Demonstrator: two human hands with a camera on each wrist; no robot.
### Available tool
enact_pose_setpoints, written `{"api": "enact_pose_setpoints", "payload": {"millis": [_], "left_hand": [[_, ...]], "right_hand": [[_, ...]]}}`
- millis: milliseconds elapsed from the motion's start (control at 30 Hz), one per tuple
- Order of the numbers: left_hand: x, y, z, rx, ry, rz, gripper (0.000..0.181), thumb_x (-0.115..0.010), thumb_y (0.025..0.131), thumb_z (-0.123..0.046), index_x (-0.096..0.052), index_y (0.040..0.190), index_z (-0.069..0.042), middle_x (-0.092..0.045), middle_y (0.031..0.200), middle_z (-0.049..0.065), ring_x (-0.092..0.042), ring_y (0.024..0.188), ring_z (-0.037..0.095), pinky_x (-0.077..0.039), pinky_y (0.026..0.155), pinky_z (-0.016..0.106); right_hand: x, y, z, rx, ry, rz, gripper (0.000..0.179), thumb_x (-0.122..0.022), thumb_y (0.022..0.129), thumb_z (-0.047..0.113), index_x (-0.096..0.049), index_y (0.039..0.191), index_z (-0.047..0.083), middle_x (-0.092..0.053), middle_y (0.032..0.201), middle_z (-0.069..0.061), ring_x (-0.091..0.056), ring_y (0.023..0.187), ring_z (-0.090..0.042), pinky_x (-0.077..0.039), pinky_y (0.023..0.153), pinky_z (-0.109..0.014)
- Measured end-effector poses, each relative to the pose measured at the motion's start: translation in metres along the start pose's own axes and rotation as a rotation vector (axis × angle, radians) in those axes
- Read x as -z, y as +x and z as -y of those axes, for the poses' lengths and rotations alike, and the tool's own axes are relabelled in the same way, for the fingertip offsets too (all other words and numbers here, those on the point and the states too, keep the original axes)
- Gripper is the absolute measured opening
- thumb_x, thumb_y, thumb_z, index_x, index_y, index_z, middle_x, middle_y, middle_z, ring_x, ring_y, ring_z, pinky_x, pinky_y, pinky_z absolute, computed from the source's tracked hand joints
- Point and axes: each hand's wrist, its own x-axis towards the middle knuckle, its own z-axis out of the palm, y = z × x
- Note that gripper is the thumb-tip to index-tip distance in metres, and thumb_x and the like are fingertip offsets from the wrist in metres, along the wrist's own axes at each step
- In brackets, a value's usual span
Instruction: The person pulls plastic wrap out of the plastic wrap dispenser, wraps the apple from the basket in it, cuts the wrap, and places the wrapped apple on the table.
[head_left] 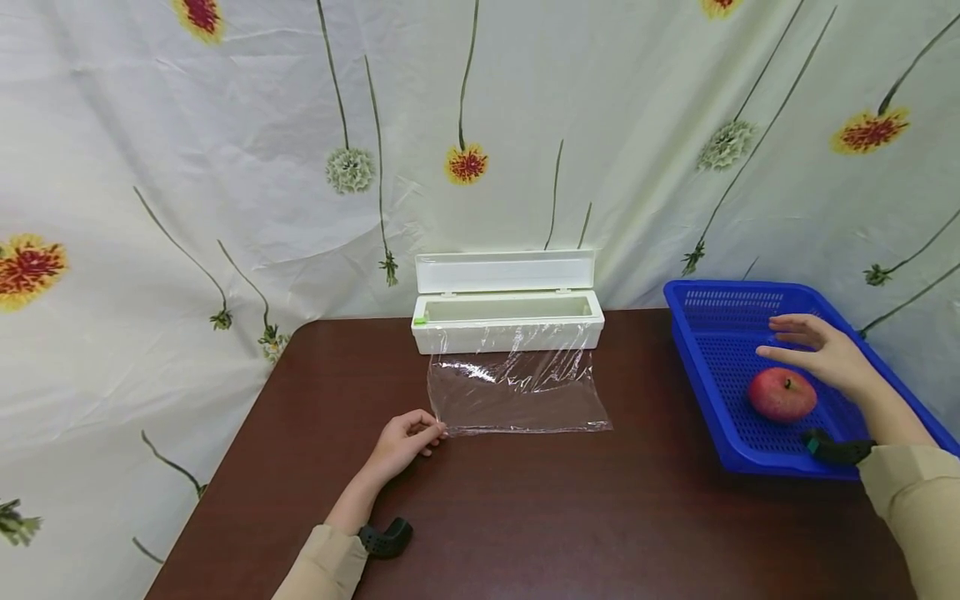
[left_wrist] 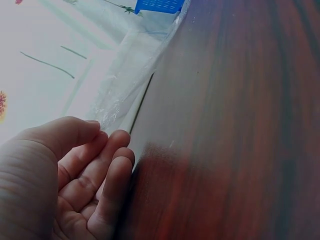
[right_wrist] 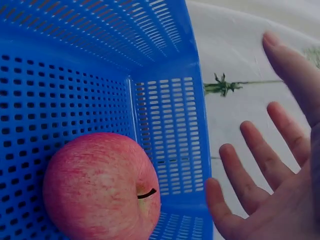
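Note:
Between thumb and fingertips, my left hand (head_left: 407,439) pinches the near left corner of a clear sheet of plastic wrap (head_left: 517,392). The sheet runs out over the front of a white wrap dispenser box (head_left: 510,337), whose lid (head_left: 504,273) is raised. In the left wrist view the film (left_wrist: 112,107) stretches away from the pinching thumb. My right hand (head_left: 821,354), empty with its fingers spread, is above the blue basket (head_left: 697,392). A red apple (head_left: 782,395) lies in the basket, just below that hand. The right wrist view shows the apple (right_wrist: 102,187) apart from the fingers.
A dark brown wooden table (head_left: 570,525) carries the box and basket. Behind it hangs a white cloth (head_left: 285,125) printed with flowers. On the left side of the box front is a small green piece (head_left: 420,321). Each wrist wears a black band (head_left: 386,537).

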Motion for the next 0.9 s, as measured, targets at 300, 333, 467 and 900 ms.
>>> {"api": "enact_pose_setpoints", "payload": {"millis": [300,333,467,900], "left_hand": [[0.001,-0.003,-0.009,0.005,0.009,0.005,0.015,-0.061,0.091,-0.008,-0.064,0.089,0.007,-0.066,0.086,0.019,-0.062,0.073,0.026,-0.055,0.062,0.032],[0.001,-0.002,-0.009,0.004,0.009,0.003,0.015,-0.061,0.091,-0.008,-0.064,0.089,0.007,-0.067,0.086,0.019,-0.062,0.073,0.026,-0.055,0.061,0.032],[0.000,-0.002,-0.008,0.003,0.008,0.001,0.016,-0.061,0.091,-0.008,-0.064,0.089,0.007,-0.066,0.086,0.020,-0.062,0.073,0.026,-0.055,0.061,0.031],[0.001,-0.003,-0.009,0.005,0.014,0.002,0.015,-0.061,0.091,-0.008,-0.064,0.089,0.007,-0.066,0.086,0.019,-0.063,0.074,0.028,-0.055,0.061,0.032]], "right_hand": [[-0.001,0.003,-0.016,-0.020,0.007,0.047,0.070,-0.065,0.089,0.031,-0.029,0.139,-0.004,-0.034,0.137,-0.021,-0.032,0.123,-0.046,-0.031,0.092,-0.064],[-0.002,0.003,-0.017,-0.027,0.007,0.058,0.072,-0.065,0.089,0.032,-0.028,0.139,-0.005,-0.031,0.139,-0.025,-0.030,0.123,-0.049,-0.030,0.092,-0.065],[-0.003,0.003,-0.022,-0.058,0.013,0.102,0.075,-0.064,0.090,0.032,-0.025,0.140,-0.007,-0.024,0.142,-0.033,-0.025,0.125,-0.053,-0.029,0.092,-0.067],[-0.009,0.007,-0.030,-0.076,-0.023,0.181,0.073,-0.064,0.089,0.035,-0.028,0.140,-0.005,-0.025,0.141,-0.037,-0.025,0.126,-0.053,-0.047,0.081,-0.047]]}}
